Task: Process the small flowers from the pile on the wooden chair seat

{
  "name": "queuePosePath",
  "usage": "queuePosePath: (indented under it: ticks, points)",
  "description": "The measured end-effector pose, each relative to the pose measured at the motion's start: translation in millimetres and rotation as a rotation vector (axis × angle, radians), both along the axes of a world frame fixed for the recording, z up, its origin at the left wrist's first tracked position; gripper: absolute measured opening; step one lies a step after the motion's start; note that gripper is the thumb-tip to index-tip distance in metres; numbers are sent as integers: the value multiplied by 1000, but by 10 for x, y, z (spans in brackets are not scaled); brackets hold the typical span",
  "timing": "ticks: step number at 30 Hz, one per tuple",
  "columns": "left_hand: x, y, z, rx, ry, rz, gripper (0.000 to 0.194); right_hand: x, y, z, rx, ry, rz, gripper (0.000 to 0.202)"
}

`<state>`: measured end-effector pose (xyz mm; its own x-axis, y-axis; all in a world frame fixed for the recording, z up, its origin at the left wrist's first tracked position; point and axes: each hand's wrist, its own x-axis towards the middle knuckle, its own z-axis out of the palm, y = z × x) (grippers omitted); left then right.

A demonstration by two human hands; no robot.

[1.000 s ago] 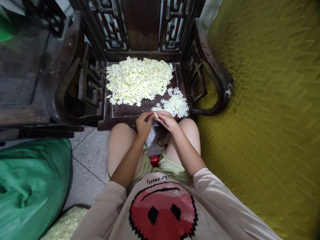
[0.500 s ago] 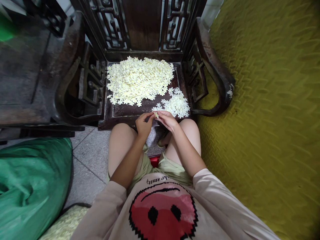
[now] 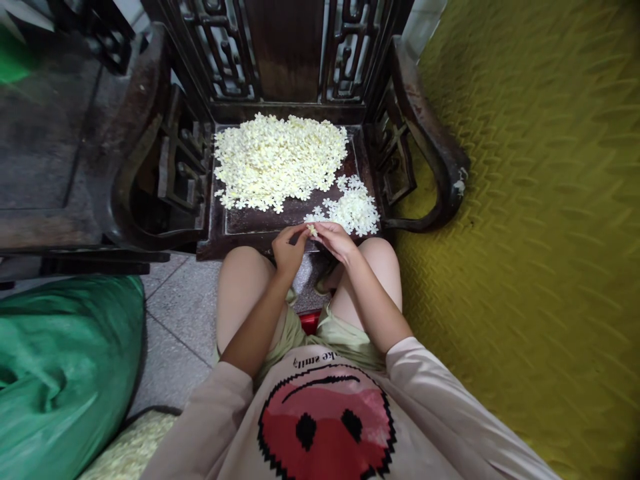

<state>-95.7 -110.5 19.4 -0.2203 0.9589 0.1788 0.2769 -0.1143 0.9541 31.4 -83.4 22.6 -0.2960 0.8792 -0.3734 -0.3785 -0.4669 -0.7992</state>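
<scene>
Between my fingertips, just above the front edge of the chair seat (image 3: 245,222), is a small pale-yellow flower (image 3: 313,230). My left hand (image 3: 289,245) pinches at it from the left, and my right hand (image 3: 338,240) holds it from the right with fingers bent together. A wide heap of cream-yellow flowers (image 3: 280,160) covers much of the seat. Closer to my right hand lies a smaller pile of white flowers (image 3: 354,208), its left edge partly hidden behind my fingers.
Dark wooden armrests (image 3: 450,160) curve around both sides of the seat. A green sack (image 3: 75,373) stands on the floor at the left, beside a container of pale material (image 3: 133,447). On the right is a yellow textured sheet (image 3: 525,233).
Almost nothing differs. Both hands stay together around the same flower, with at most a tiny shift of the left fingers; the flower piles look the same.
</scene>
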Motion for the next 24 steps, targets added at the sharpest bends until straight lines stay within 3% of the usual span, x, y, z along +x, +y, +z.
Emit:
queuePosePath:
  ticks: [6, 15, 24]
  points:
    - [13, -9, -13, -9, -28, 25, 18, -5, -6, -30, 15, -14, -24, 32]
    - [24, 31, -52, -92, -241, -20, 13, -8, -6, -28, 14, -29, -21, 33]
    - [-15, 46, -33, -94, -139, -30, 10, 3, -4, -66, 55, -93, 0, 33]
